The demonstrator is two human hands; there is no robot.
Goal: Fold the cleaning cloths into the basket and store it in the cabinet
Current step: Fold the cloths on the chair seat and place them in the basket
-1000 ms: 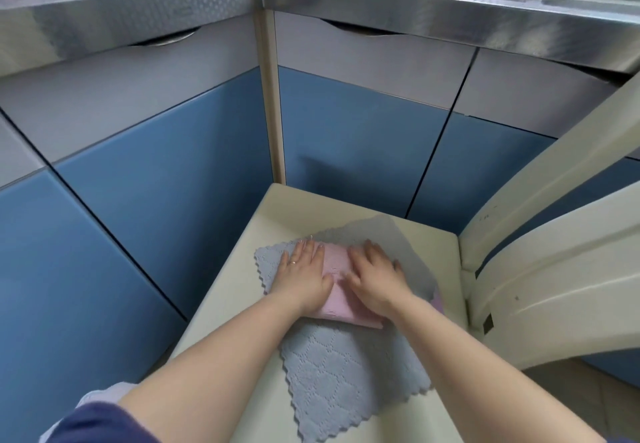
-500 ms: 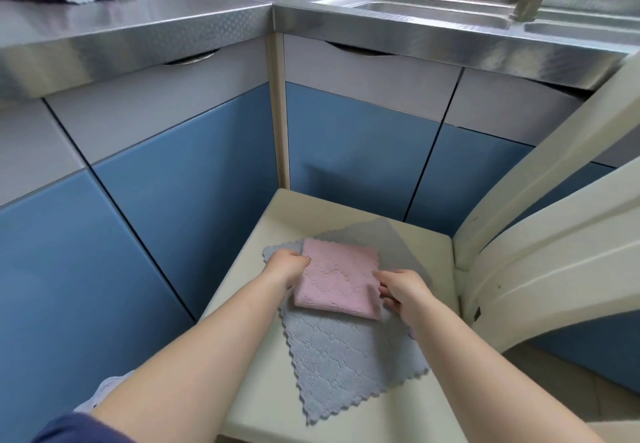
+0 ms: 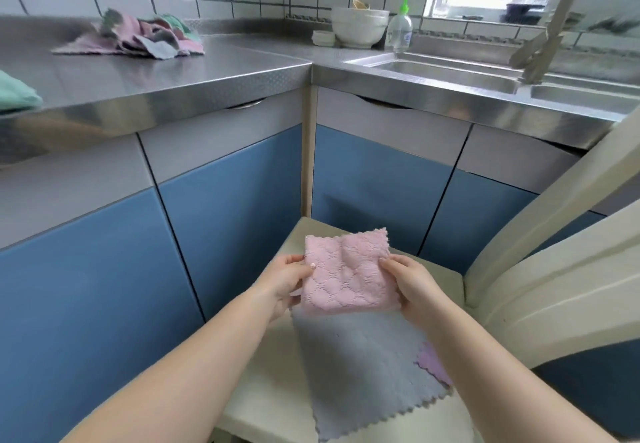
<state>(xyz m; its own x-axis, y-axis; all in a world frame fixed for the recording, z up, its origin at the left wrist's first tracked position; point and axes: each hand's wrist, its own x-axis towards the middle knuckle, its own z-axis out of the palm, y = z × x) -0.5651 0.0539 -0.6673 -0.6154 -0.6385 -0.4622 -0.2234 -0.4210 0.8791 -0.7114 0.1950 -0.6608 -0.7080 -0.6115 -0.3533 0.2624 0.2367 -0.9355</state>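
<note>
A folded pink cloth (image 3: 348,274) is lifted off the chair, held at both sides. My left hand (image 3: 285,281) pinches its left edge and my right hand (image 3: 414,286) grips its right edge. Below it a grey cloth (image 3: 360,370) lies spread on the cream chair seat (image 3: 263,397), with a corner of a purple cloth (image 3: 433,364) showing from under its right side. A heap of unfolded cloths (image 3: 145,35) in pink, grey and green lies on the steel counter at the back left. No basket is in view.
Blue cabinet doors (image 3: 235,221) close off the corner under the steel counter (image 3: 207,72). A sink (image 3: 450,72) with a tap is at the right, with white bowls (image 3: 358,27) and a soap bottle (image 3: 400,28) behind it. A green cloth (image 3: 15,94) sits at the left edge. The chair back (image 3: 554,269) rises on the right.
Both hands went from pressing the pink cloth flat on the grey cloth to gripping its sides and lifting it up. The view tilted upward to the counter.
</note>
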